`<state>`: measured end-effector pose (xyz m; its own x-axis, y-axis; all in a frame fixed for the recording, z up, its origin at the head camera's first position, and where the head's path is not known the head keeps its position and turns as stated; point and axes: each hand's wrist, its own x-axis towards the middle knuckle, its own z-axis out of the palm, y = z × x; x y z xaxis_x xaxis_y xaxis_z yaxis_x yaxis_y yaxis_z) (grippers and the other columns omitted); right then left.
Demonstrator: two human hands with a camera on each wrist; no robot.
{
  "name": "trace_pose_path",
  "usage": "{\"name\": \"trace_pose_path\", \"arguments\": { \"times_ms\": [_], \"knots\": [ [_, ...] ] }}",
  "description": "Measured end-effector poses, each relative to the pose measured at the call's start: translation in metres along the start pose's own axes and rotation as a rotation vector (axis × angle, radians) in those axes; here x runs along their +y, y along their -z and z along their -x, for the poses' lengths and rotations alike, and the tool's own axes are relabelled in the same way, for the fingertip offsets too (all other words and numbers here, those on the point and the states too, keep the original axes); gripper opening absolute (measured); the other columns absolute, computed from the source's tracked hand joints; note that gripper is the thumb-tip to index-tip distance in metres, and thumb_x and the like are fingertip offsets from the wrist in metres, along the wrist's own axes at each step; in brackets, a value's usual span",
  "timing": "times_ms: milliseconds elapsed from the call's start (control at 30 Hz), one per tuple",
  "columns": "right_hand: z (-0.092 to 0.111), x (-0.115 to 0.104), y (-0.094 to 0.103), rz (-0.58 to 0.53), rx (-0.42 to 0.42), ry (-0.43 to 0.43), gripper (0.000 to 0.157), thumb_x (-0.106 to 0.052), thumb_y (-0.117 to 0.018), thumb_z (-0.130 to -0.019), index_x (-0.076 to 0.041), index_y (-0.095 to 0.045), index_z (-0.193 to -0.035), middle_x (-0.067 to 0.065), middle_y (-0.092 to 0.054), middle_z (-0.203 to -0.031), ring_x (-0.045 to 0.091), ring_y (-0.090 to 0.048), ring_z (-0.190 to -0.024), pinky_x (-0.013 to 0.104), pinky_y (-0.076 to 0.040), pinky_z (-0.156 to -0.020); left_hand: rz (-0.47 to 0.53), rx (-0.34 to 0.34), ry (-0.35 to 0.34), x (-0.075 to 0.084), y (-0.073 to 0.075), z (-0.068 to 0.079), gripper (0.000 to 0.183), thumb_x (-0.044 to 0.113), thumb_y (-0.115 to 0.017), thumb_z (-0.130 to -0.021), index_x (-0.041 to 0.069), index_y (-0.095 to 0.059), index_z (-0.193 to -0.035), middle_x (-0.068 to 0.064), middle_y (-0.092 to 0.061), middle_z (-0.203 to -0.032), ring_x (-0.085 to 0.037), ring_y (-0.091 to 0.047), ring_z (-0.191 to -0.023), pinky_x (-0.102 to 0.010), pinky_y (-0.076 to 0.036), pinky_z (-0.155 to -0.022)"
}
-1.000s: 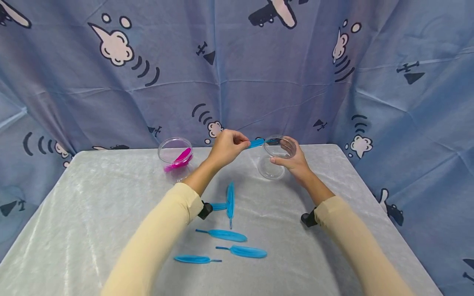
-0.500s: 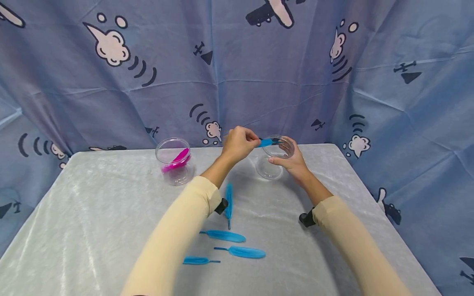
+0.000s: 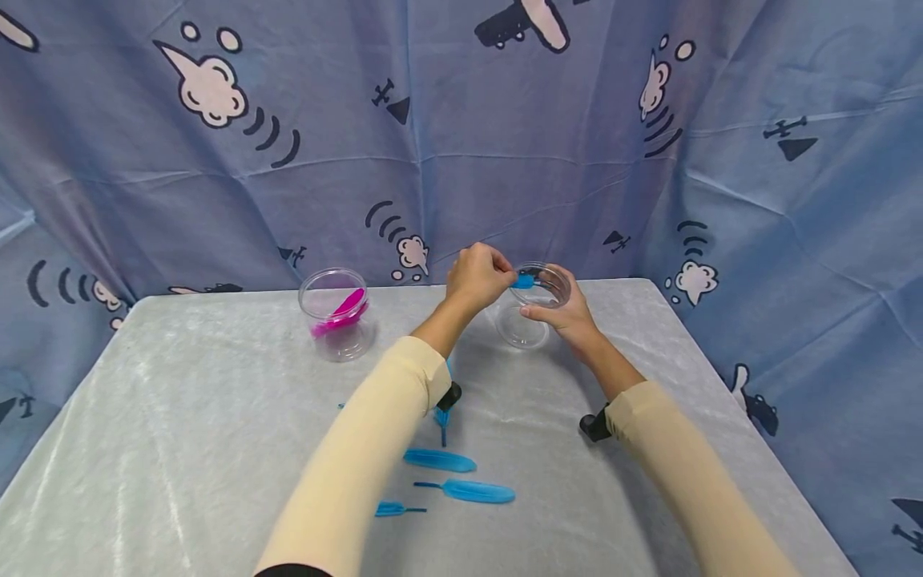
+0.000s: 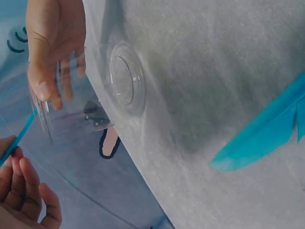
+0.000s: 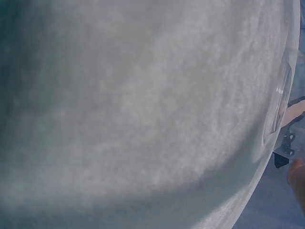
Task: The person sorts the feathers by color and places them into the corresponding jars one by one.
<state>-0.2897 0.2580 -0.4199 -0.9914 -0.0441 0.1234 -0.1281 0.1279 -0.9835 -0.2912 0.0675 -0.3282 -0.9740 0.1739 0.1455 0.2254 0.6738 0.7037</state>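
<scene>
My left hand (image 3: 476, 276) pinches a blue feather (image 3: 523, 281), whose far part overlaps the mouth of a clear plastic cup (image 3: 521, 328). Fingers and thumb of my right hand (image 3: 573, 311) grip that cup near its rim. In the left wrist view, the feather (image 4: 21, 133) slants from the left fingertips up to the rim, with the right thumb on the near side of the cup. The right wrist view catches only the cup's base (image 5: 279, 105) and a fingertip at the right edge.
A second clear cup (image 3: 344, 349) holding pink feathers (image 3: 340, 314) stands at the back left. Several blue feathers lie on the white-covered table, including one (image 3: 478, 491) near the middle front and another (image 3: 440, 460) behind it. A patterned blue curtain (image 3: 324, 160) hangs behind.
My left hand has moved right with the blue feather, from beside the cup to its rim, and less of the feather shows. The right hand keeps the cup nearly still.
</scene>
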Motion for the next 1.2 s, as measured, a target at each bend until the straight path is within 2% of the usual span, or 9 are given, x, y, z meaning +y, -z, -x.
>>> {"name": "trace_pose_path", "arguments": {
  "times_ms": [167,367,533,667,833,967,1067,1200],
  "knots": [
    [0.003,-0.007,-0.004,-0.005,-0.008,-0.028,0.088,-0.007,-0.078,-0.072,-0.013,-0.023,-0.141,0.010,-0.030,-0.144,0.025,-0.026,-0.134,0.047,-0.027,-0.106,-0.004,0.015,0.024,0.000,-0.004,0.000,0.009,0.029,-0.070,-0.080,0.021,-0.073,-0.076,0.010,-0.064,-0.074,-0.008,-0.057,-0.071,-0.035,-0.046,-0.071],
    [0.009,-0.020,-0.010,0.000,-0.031,-0.033,0.088,-0.001,-0.074,-0.074,-0.008,-0.019,-0.143,0.017,-0.026,-0.146,0.032,-0.022,-0.135,0.052,-0.019,-0.107,0.059,-0.020,-0.003,0.001,-0.008,0.002,0.018,0.035,-0.070,-0.081,0.018,-0.073,-0.081,0.008,-0.066,-0.076,-0.008,-0.058,-0.071,-0.030,-0.047,-0.066],
    [0.007,-0.015,-0.008,-0.026,-0.043,-0.010,0.090,-0.004,-0.076,-0.073,-0.008,-0.019,-0.143,0.019,-0.025,-0.145,0.033,-0.022,-0.135,0.052,-0.019,-0.107,0.124,-0.078,-0.053,-0.003,-0.008,0.005,0.024,0.039,-0.069,-0.082,0.016,-0.071,-0.089,0.007,-0.066,-0.081,-0.009,-0.059,-0.075,-0.027,-0.047,-0.065],
    [0.003,-0.004,-0.006,-0.038,-0.040,0.010,0.088,-0.004,-0.076,-0.074,-0.011,-0.021,-0.142,0.017,-0.026,-0.145,0.031,-0.023,-0.135,0.050,-0.023,-0.107,0.190,-0.106,-0.147,-0.011,-0.003,0.006,0.023,0.032,-0.068,-0.083,0.013,-0.070,-0.095,0.004,-0.066,-0.086,-0.010,-0.059,-0.080,-0.026,-0.048,-0.067],
    [0.000,-0.001,-0.006,-0.031,-0.029,0.022,0.089,-0.002,-0.076,-0.073,-0.010,-0.021,-0.142,0.017,-0.026,-0.145,0.031,-0.023,-0.134,0.049,-0.030,-0.103,0.237,-0.155,-0.263,-0.022,0.010,0.010,0.018,0.023,-0.068,-0.084,0.011,-0.070,-0.097,0.001,-0.066,-0.086,-0.012,-0.059,-0.081,-0.026,-0.048,-0.067],
    [0.003,-0.010,-0.007,-0.042,-0.025,0.004,0.090,0.003,-0.075,-0.072,-0.007,-0.021,-0.142,0.019,-0.026,-0.145,0.033,-0.023,-0.135,0.050,-0.030,-0.103,0.234,-0.221,-0.331,-0.031,0.025,0.017,0.018,0.020,-0.069,-0.084,0.009,-0.069,-0.098,0.001,-0.065,-0.085,-0.013,-0.059,-0.077,-0.026,-0.049,-0.064],
    [0.006,-0.018,-0.008,-0.045,-0.025,-0.002,0.090,0.004,-0.075,-0.071,-0.003,-0.020,-0.142,0.021,-0.025,-0.145,0.035,-0.022,-0.135,0.052,-0.027,-0.104,0.234,-0.287,-0.351,-0.040,0.036,0.025,0.019,0.018,-0.070,-0.083,0.008,-0.069,-0.099,0.000,-0.065,-0.084,-0.014,-0.059,-0.074,-0.026,-0.050,-0.063],
    [0.008,-0.021,-0.008,-0.046,-0.017,-0.012,0.089,0.005,-0.074,-0.072,-0.004,-0.020,-0.142,0.022,-0.024,-0.146,0.035,-0.022,-0.135,0.052,-0.027,-0.104,0.232,-0.371,-0.345,-0.049,0.052,0.039,0.019,0.016,-0.070,-0.082,0.008,-0.068,-0.099,-0.002,-0.066,-0.083,-0.017,-0.061,-0.073,-0.026,-0.051,-0.067]
  ]
}}
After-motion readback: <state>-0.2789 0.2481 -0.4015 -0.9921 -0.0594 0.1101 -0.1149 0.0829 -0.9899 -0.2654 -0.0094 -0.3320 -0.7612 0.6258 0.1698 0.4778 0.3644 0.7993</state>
